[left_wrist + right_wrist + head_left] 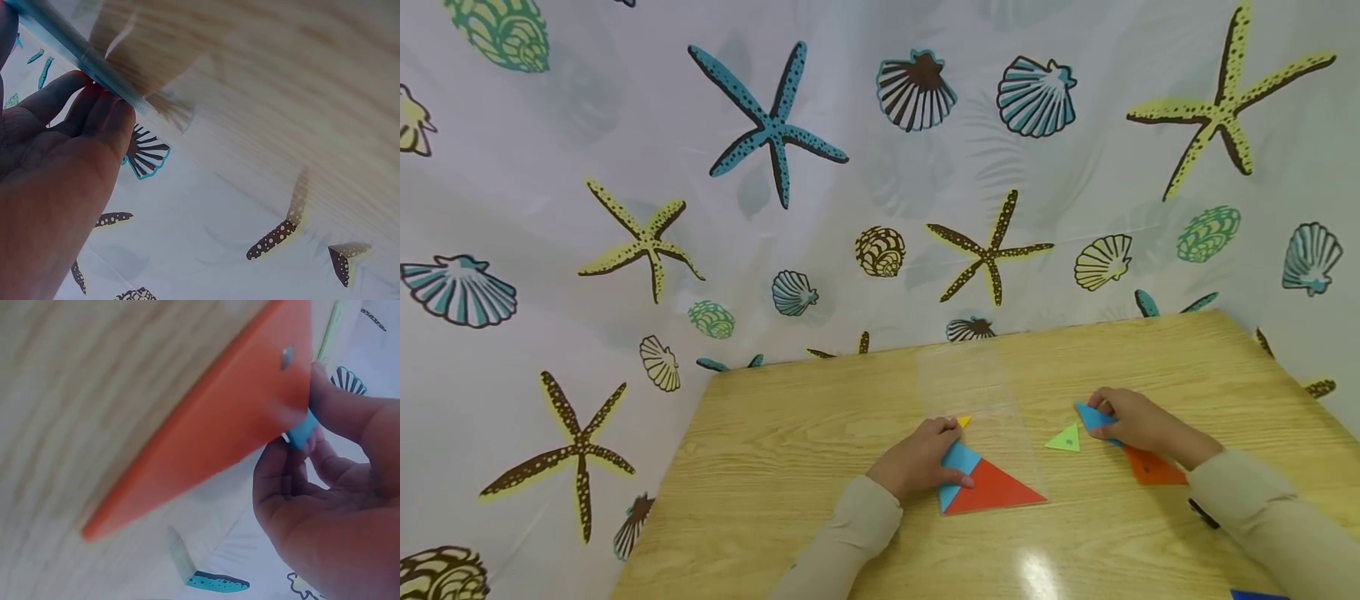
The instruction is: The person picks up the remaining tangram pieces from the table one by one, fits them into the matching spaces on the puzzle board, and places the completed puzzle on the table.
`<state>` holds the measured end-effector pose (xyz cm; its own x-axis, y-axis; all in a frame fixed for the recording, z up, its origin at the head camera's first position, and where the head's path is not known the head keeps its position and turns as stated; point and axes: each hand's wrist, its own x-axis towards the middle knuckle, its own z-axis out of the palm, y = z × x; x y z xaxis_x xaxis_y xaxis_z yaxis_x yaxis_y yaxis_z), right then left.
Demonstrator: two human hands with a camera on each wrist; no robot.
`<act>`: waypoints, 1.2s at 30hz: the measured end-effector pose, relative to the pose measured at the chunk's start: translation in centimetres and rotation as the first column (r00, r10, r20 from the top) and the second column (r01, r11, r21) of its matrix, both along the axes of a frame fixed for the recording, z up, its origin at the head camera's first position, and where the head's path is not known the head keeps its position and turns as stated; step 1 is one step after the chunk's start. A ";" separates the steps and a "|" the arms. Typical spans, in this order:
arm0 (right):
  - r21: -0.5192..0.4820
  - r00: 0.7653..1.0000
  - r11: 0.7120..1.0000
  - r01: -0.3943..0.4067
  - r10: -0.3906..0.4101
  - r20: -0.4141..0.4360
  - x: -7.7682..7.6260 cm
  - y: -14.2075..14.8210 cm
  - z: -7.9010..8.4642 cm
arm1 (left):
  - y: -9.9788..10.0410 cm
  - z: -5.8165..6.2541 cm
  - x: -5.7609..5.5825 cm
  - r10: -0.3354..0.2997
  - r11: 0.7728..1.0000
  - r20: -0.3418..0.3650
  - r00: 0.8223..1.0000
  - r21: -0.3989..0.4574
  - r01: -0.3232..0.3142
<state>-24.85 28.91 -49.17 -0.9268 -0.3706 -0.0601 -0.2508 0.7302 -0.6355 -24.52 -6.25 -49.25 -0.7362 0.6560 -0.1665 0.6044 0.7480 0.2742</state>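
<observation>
Flat geometric pieces that look like tangram tiles lie on the wooden table. My left hand (921, 458) holds a light blue piece (961, 457), thumb across it and fingers at its far side. Against that piece lies a large red triangle (992, 487), and a yellow tip (964, 422) shows beyond the fingers. In the left wrist view, fingertips meet the blue edge (81, 56). My right hand (1138, 423) pinches a blue triangle (1093, 418), partly covered by the fingers. Below that hand is an orange triangle (1150, 468), with a small green triangle (1066, 439) to the left.
A clear strip or sheet (970, 379) lies on the table (790, 450) behind the pieces. A small black object (1204, 514) sits by the right sleeve. A dark blue piece (1255, 595) shows at the bottom edge. Shell-and-starfish cloth (850, 192) hangs behind.
</observation>
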 end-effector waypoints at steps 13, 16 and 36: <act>-0.104 0.990 0.994 0.045 -0.058 -0.132 1.5 -1.7 2.0 | 0.0 0.2 0.2 -0.006 1.000 -0.028 1.000 0.003 0.006; -0.164 0.994 0.984 0.064 -0.078 -0.080 1.8 -2.3 2.7 | 0.0 0.4 0.3 -0.002 1.000 -0.017 1.000 0.013 0.002; -0.344 0.992 0.938 -0.039 0.077 0.097 3.4 -6.0 3.3 | -0.1 0.0 0.3 -0.010 1.000 -0.039 0.999 0.007 0.011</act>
<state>-21.43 22.88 -45.88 -0.8983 -0.4390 -0.0186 -0.2025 0.4511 -0.8692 -24.18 -6.33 -49.26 -0.7351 0.6647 -0.1334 0.6225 0.7398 0.2555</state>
